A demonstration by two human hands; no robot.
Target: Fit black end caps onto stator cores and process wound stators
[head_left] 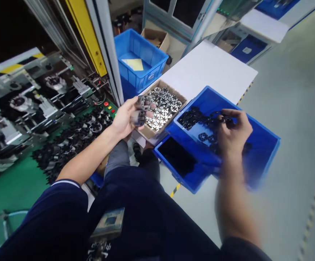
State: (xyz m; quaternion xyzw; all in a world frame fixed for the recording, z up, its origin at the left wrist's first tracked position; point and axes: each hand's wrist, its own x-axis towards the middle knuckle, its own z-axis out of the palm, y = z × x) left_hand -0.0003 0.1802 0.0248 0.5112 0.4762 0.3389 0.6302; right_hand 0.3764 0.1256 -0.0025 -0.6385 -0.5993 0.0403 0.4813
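Dark navy trousers (127, 206) lie nearest; the left hand (123, 119) grasps blurred small grey metal parts (143, 110); the right hand (232, 134), over small black rings (195, 117) in a blue plastic crate (222, 96), moves too blurred: cannot tell if it grasps.

Left hand (123, 119) raised palm-up, right hand (233, 134) curled downward, motion-blurred.

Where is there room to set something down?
The white board beyond the cardboard tray has a free patch, and grey floor lies right of the blue bin. Crowded: metal rings by the left hand, dark parts under the right hand.
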